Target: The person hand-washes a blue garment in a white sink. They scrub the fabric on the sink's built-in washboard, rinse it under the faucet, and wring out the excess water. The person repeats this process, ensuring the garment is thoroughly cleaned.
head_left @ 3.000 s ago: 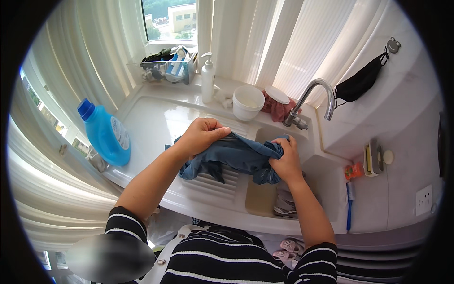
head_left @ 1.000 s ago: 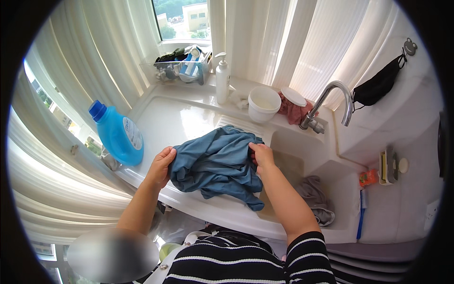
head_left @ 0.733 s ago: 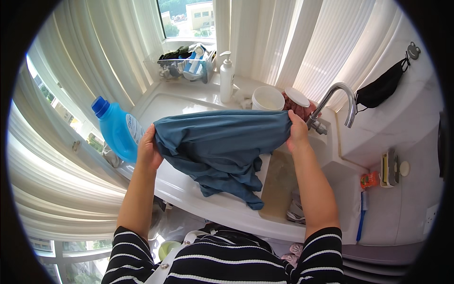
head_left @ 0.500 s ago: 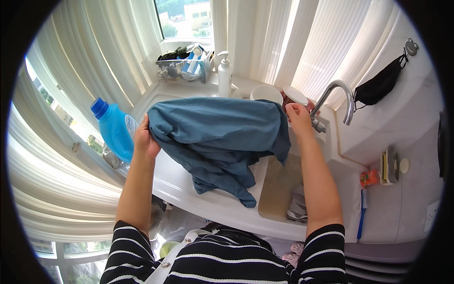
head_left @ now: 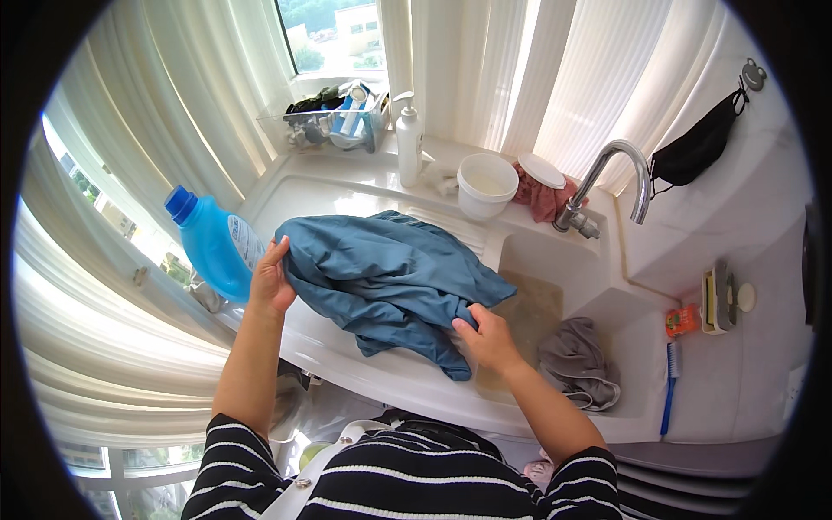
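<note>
A crumpled blue garment [head_left: 390,277] is stretched between my two hands above the white washboard counter [head_left: 303,325]. Its left end is gripped by my left hand [head_left: 273,279], fingers closed round the fabric. On the other side, my right hand [head_left: 487,336] pinches a fold at the garment's lower right, near the sink's edge. The cloth hangs in loose folds toward the counter's front and covers much of the ribbed surface. Beside my left hand stands a blue detergent bottle [head_left: 212,247] with a dark blue cap.
Murky water fills the sink [head_left: 533,303], where a grey cloth [head_left: 581,364] lies. Behind are a faucet [head_left: 607,178], a white tub [head_left: 485,191], a reddish cloth [head_left: 542,201], a pump bottle [head_left: 409,143] and a clear bin [head_left: 338,121]. A blue brush [head_left: 670,390] is at the right.
My right hand has come down and toward me, from the garment's far right corner to its lower right fold. The garment has dropped lower, uncovering the white tub. My left hand stays nearly in place.
</note>
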Action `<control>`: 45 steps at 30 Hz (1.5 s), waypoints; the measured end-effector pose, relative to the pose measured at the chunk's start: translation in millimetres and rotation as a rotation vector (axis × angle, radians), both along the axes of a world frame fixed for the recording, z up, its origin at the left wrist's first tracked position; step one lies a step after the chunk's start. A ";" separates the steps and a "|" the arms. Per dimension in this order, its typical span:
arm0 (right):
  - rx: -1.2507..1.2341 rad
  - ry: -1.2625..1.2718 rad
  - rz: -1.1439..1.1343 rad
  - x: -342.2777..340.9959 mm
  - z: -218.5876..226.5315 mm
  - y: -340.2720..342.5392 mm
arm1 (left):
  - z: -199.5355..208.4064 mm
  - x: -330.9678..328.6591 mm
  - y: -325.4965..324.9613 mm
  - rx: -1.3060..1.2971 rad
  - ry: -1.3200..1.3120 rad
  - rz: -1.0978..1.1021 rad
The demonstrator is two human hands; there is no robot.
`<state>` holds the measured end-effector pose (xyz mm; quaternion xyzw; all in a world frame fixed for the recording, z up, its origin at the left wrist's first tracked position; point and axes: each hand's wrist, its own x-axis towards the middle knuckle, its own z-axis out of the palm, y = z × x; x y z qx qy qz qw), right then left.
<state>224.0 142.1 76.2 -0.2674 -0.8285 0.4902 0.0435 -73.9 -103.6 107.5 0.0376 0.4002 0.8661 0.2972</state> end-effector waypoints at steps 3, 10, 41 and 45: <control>-0.645 0.466 -0.359 42.1 18.3 32.6 | 4.1 3.5 -12.4 -0.169 0.039 -0.119; -0.739 0.452 -0.763 132.6 15.4 54.9 | -16.8 44.5 -30.9 -0.619 -0.027 -0.458; -0.750 0.373 -0.748 182.7 4.9 11.3 | -68.5 -52.6 187.1 -0.983 1.371 0.039; -0.733 0.528 -0.894 190.7 3.5 25.0 | -24.4 -87.2 149.9 -0.930 0.792 -0.035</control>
